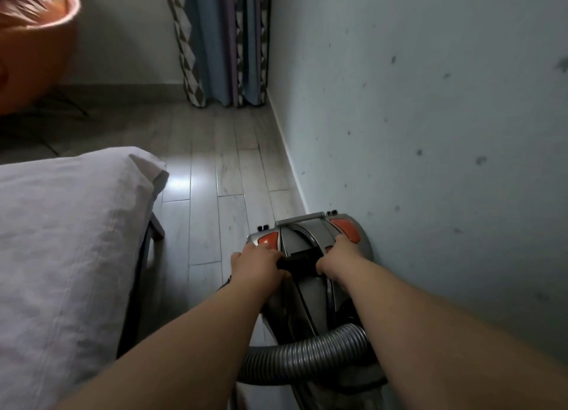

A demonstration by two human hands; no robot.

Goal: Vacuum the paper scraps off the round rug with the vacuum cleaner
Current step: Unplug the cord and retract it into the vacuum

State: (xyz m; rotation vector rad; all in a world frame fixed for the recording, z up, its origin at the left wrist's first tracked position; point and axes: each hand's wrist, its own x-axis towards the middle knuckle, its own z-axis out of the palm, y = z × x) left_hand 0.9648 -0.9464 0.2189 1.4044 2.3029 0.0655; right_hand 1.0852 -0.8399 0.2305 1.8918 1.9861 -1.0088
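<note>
Gripping the grey, orange-buttoned vacuum cleaner [304,234], left hand [258,263] and right hand [336,257] fingers [266,250] clamped.

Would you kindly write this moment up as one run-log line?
vacuum cleaner: beside wall | left hand: grips handle | right hand: holds its body | hose: at near end | rug: not in view

Floor [212,176] corridor between bed [61,240], wall [430,133]
</note>
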